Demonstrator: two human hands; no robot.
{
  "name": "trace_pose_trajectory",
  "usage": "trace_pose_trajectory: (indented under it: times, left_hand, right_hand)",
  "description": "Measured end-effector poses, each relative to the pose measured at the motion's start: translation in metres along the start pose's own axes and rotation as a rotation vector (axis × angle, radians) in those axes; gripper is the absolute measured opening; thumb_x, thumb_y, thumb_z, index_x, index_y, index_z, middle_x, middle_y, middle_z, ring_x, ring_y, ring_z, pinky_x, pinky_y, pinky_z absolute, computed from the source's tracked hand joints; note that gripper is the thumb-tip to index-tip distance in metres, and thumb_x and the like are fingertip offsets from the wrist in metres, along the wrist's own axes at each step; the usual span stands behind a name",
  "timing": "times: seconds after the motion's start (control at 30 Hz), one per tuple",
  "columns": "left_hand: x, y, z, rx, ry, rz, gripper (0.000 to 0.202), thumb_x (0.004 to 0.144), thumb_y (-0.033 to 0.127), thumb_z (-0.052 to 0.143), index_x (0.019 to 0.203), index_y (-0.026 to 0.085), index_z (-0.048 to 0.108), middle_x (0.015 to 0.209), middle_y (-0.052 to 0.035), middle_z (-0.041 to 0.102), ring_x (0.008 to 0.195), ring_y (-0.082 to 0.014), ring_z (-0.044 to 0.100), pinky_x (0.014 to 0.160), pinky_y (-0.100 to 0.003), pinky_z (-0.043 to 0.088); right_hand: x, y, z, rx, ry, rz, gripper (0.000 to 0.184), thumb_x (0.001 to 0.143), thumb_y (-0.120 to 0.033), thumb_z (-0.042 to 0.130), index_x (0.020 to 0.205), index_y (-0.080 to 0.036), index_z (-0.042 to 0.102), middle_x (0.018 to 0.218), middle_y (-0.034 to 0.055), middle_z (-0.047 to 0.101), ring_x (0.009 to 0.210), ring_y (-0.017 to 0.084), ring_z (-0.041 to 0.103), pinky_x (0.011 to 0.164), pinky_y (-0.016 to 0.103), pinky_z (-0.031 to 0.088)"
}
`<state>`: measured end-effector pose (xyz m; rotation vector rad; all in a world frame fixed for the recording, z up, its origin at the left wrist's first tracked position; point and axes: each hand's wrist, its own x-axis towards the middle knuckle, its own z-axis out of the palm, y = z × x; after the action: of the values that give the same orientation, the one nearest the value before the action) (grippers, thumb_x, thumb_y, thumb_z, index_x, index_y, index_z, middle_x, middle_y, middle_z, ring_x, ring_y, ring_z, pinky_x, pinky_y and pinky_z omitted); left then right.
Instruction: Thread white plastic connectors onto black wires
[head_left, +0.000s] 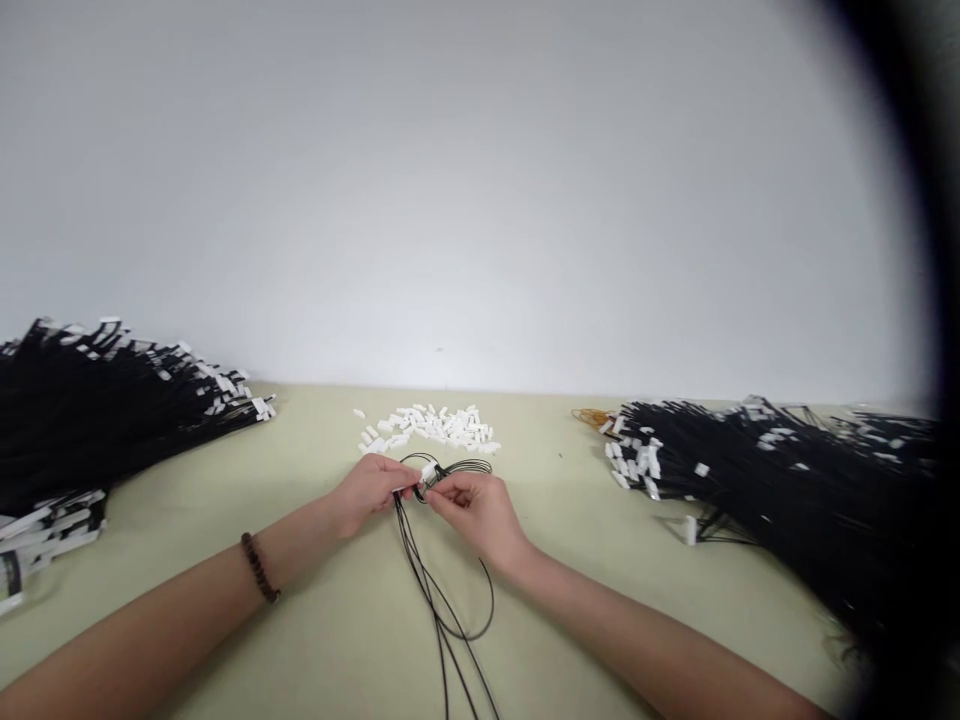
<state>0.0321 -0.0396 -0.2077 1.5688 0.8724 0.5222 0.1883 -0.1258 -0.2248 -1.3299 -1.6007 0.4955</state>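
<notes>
My left hand (373, 489) and my right hand (474, 505) meet at the middle of the pale green table (315, 600). Both pinch a small white plastic connector (428, 473) fitted to thin black wires (442, 600). The wires loop behind the hands and trail down toward the near edge. A brown bead bracelet (259, 567) circles my left wrist. Just beyond the hands lies a heap of loose white connectors (431, 426).
A big pile of black wires with white connector ends (97, 400) fills the left side, with more bundles at the left edge (45, 530). Another large pile of black wires (780, 470) covers the right. A plain white wall stands behind the table.
</notes>
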Motion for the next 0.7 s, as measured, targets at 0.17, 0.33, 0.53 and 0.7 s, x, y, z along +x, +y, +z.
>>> trace_pose_trajectory:
  times: [0.17,0.33,0.53,0.7]
  left_hand:
    - [-0.0007,0.0009,0.0008,-0.007,0.004,0.006,0.032,0.065,0.043,0.059,0.064,0.011,0.059,0.061,-0.0004,0.047,0.050,-0.0057,0.029,0.046,-0.021,0.018]
    - [-0.0034,0.0037,0.0035,0.006,0.020,0.004,0.032,0.064,0.043,0.058,0.064,0.011,0.059,0.060,-0.0006,0.048,0.049,-0.0056,0.029,0.047,-0.021,0.019]
    - [-0.0049,0.0049,0.0045,0.012,0.022,0.007,0.032,0.064,0.043,0.058,0.065,0.011,0.060,0.060,-0.0001,0.048,0.049,-0.0058,0.030,0.047,-0.021,0.019]
    - [-0.0038,0.0043,0.0043,0.013,0.023,0.001,0.033,0.064,0.044,0.058,0.065,0.011,0.060,0.060,0.0002,0.049,0.049,-0.0059,0.030,0.047,-0.021,0.019]
  right_hand:
    - [-0.0021,0.0054,0.0045,0.017,-0.004,0.050,0.019,0.075,-0.029,0.052,0.067,-0.017,0.063,0.064,0.0007,0.060,0.056,0.010,0.050,0.049,0.018,0.035]
    - [-0.0018,0.0077,0.0053,0.025,0.003,0.069,0.021,0.075,-0.031,0.051,0.065,-0.015,0.061,0.061,0.0007,0.058,0.055,0.009,0.048,0.048,0.019,0.034]
    - [-0.0016,0.0081,0.0050,0.003,0.022,0.056,0.024,0.076,-0.032,0.050,0.066,-0.014,0.060,0.060,0.0016,0.057,0.053,0.009,0.047,0.047,0.019,0.033]
    - [-0.0016,0.0105,0.0054,0.024,0.038,0.082,0.022,0.074,-0.033,0.052,0.070,-0.014,0.060,0.064,0.0024,0.060,0.054,0.010,0.051,0.049,0.019,0.037]
